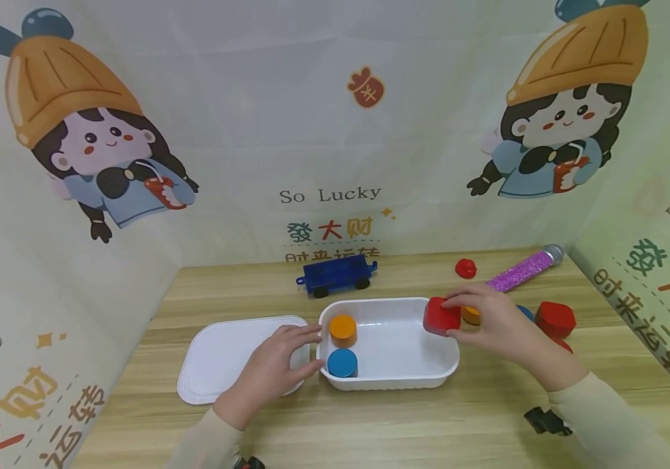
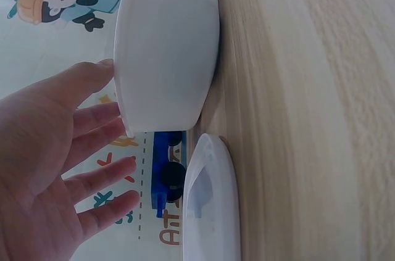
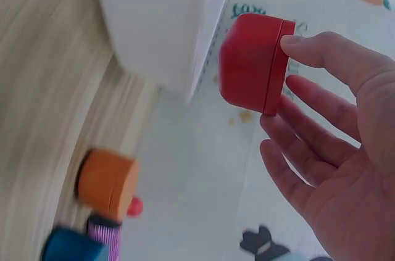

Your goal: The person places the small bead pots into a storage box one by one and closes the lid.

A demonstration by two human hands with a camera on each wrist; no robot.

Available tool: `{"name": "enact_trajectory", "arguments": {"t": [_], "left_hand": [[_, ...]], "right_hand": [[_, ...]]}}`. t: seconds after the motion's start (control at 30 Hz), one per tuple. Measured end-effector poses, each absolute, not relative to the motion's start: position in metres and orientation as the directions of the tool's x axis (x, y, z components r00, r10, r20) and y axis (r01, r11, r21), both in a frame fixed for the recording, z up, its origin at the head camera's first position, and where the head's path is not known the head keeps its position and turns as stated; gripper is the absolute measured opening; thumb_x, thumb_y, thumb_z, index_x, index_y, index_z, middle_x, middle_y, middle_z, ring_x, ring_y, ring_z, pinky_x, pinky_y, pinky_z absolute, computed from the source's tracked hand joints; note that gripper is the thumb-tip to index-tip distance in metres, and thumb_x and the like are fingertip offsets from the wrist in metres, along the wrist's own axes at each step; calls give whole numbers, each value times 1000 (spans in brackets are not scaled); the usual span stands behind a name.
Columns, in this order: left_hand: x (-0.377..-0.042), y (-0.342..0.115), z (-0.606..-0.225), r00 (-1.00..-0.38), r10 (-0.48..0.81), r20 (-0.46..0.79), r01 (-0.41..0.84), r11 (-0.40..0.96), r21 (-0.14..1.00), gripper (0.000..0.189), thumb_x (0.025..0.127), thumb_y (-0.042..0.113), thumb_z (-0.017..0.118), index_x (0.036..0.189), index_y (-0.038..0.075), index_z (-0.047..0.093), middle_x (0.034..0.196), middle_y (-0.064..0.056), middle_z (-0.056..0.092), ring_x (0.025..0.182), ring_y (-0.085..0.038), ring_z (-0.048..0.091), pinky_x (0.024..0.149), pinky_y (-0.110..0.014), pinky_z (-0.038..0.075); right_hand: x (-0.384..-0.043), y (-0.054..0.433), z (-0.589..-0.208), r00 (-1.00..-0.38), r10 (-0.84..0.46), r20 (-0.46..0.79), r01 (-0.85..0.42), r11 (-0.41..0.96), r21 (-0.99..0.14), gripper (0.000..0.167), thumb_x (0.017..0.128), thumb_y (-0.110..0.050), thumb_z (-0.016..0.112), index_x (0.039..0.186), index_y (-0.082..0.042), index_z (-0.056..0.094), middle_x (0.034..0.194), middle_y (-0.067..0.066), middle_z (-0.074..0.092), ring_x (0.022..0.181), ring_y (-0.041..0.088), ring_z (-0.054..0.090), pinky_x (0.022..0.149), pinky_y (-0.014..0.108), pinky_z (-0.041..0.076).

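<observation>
A white oblong container (image 1: 393, 384) stands on the table, with an orange round block (image 1: 343, 330) and a blue round block (image 1: 342, 363) inside its left end. My right hand (image 1: 496, 322) pinches a red block with rounded corners (image 3: 250, 63) between thumb and fingertips, above the container's right end. In the right wrist view the block is beside the container's rim, its far side uncovered. My left hand (image 1: 276, 358) has its fingers loosely extended, thumb and fingertips right at the container's left rim. Under that hand lies a white lid (image 1: 223, 358), partly hidden.
Behind the container sits a blue toy wagon (image 1: 337, 275). To the right are a purple glittery microphone (image 1: 523, 270), a small red piece (image 1: 466, 268), another red block (image 1: 556, 319), an orange block (image 3: 108, 182) and a blue one (image 3: 71, 245). Printed cloth walls border the table.
</observation>
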State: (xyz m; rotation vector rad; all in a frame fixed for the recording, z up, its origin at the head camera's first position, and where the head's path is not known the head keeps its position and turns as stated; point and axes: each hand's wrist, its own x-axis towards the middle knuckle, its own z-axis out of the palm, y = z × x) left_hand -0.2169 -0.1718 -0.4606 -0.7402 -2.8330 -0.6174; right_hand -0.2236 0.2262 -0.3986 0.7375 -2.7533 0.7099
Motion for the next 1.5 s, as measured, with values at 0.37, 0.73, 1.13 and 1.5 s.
{"name": "enact_trajectory", "arguments": {"t": [0.37,0.73,1.13,1.5], "left_hand": [[-218,-171,-461,-864,443,238,502,791,350,44,92,39,78,129,16,73,145,1,64,133,-24,58,112,-47,50],[-219,-173,-462,-867,436,243,497,797,343,44,91,40,79,129,17,73,145,3,64,133,-22,58,111,-47,51],[-218,-173,-463,-866,439,240,499,791,353,44,92,39,78,130,17,73,146,3,63,132,-23,58,111,-47,51],[-218,-172,-465,-867,438,238,497,791,357,44,92,39,78,130,17,73,146,3,63,133,-23,58,112,-47,50]], "right_hand": [[-248,169,-419,-845,-512,153,-521,725,-450,41,82,-19,89,121,-10,77,130,9,70,123,33,63,102,51,58],[-272,129,-436,-810,-582,68,-531,680,-505,35,85,-19,86,118,-10,78,127,7,70,119,27,64,105,46,56],[-285,122,-442,-807,-590,2,-510,695,-508,32,87,-16,84,117,-7,78,128,10,70,120,28,64,107,46,55],[-284,123,-441,-828,-560,-26,-476,727,-495,33,88,-17,84,119,-11,76,132,8,70,124,28,63,110,46,52]]}}
